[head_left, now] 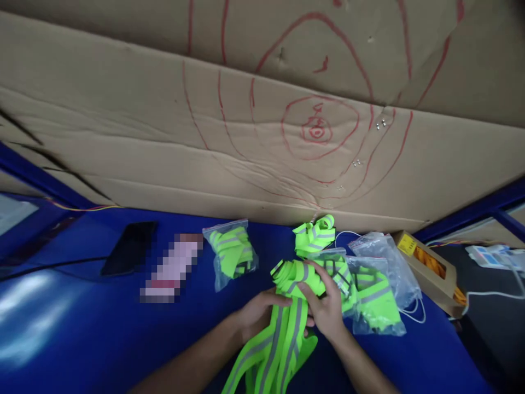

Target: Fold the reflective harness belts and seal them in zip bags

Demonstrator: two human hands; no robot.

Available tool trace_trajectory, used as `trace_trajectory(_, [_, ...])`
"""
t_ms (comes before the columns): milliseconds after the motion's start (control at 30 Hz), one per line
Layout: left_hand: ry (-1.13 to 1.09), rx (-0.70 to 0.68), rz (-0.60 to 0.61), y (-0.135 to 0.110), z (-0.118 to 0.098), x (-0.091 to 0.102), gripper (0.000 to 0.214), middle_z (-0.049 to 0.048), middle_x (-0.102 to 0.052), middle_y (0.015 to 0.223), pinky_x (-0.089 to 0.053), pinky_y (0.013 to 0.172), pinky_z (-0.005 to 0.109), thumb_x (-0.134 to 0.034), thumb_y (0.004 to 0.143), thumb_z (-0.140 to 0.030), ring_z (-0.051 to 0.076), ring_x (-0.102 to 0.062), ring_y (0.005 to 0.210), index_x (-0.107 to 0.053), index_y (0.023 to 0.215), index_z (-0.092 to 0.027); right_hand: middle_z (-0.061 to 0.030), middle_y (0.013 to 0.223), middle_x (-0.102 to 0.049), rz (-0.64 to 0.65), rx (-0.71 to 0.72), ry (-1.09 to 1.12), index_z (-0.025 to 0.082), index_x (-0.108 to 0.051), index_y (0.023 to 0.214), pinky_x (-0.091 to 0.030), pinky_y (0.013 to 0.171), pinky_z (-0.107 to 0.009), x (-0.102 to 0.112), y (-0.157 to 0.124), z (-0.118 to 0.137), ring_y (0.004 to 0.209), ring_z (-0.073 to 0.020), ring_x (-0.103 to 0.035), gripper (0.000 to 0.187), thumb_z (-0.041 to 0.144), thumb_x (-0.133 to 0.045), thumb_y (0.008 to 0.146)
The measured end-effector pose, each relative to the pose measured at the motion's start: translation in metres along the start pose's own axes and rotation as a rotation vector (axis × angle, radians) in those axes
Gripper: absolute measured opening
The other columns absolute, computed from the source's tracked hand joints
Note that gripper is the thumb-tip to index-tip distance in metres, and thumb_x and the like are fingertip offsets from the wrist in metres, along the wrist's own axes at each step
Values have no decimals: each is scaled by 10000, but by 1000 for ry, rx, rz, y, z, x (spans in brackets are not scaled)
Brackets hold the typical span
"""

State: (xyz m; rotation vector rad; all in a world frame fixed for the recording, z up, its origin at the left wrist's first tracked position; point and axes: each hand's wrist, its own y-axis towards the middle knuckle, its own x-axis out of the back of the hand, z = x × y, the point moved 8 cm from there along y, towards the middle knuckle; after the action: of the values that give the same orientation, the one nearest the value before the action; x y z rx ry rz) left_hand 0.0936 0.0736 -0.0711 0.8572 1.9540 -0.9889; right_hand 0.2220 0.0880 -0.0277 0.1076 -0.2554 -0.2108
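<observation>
Both my hands hold a neon green reflective strap vest (293, 323) with grey stripes, partly bunched into a roll at its top. My left hand (260, 312) grips it from the left, thumb across the straps. From the right, my right hand (326, 301) closes round the bunched part, its thumb on the front. Several loose straps hang down toward me past the lower edge of the view. Behind the roll lies another green vest in a clear zip bag (342, 282), partly hidden. To its right is a bagged green vest (375, 298).
A bagged green vest (232, 249) lies left of my hands; a loose green bundle (315, 236) sits by the cardboard wall (143, 164). Clear plastic bags (394, 262) and a cardboard box (435, 273) stand right. A black phone-like device (129, 249) lies left on the blue table (102, 323).
</observation>
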Motion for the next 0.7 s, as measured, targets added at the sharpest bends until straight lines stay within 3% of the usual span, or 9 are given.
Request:
trace_trajectory(100, [30,54,111,-8,0,-19,433,187,-796,1079,-579,930,524,-741,831,-248,352,-790,949,-733,1241,-111,-76,1271,-763,-38,259,-109,257,-698,1294,-636,986,-449,17,5,34,1154,-287,-747,347,310,-703,951])
trace_trajectory(200, [155,55,130,-20,-5,-32,446,201,-797,1050,-592,930,454,-783,872,-316,302,-800,890,-730,1246,-79,-71,1339,-730,76,532,-199,282,-665,1338,-602,1050,-441,18,2,68,1247,-259,-701,386,176,-645,968])
trace_trajectory(300, [181,-19,123,-33,-10,-35,512,216,-787,1098,-609,910,397,-850,826,-347,293,-793,961,-729,1241,-72,-90,1387,-699,210,738,-272,284,-622,1400,-580,1086,-474,7,-10,92,1306,-259,-664,446,128,-593,983])
trace_trajectory(467, [172,-29,38,-65,4,-34,489,182,-784,1105,-625,895,371,-915,756,-343,257,-785,947,-765,1145,-87,-130,1391,-668,388,824,-314,260,-537,1483,-597,1082,-439,-13,-42,106,1346,-242,-634,486,129,-548,1015])
trace_trajectory(567, [190,38,-36,-87,16,-42,436,159,-792,1064,-627,873,341,-926,741,-299,236,-787,920,-781,1096,-91,-142,1469,-605,485,780,-338,259,-475,1534,-586,1109,-406,-17,-66,107,1408,-231,-587,528,120,-520,1026])
trace_trajectory(700, [233,-13,-71,-110,14,-53,346,132,-800,1024,-609,902,329,-900,764,-247,216,-783,913,-783,1056,-103,-122,1570,-513,488,715,-271,304,-418,1590,-574,1135,-424,-17,-85,103,1481,-253,-515,598,133,-524,1026])
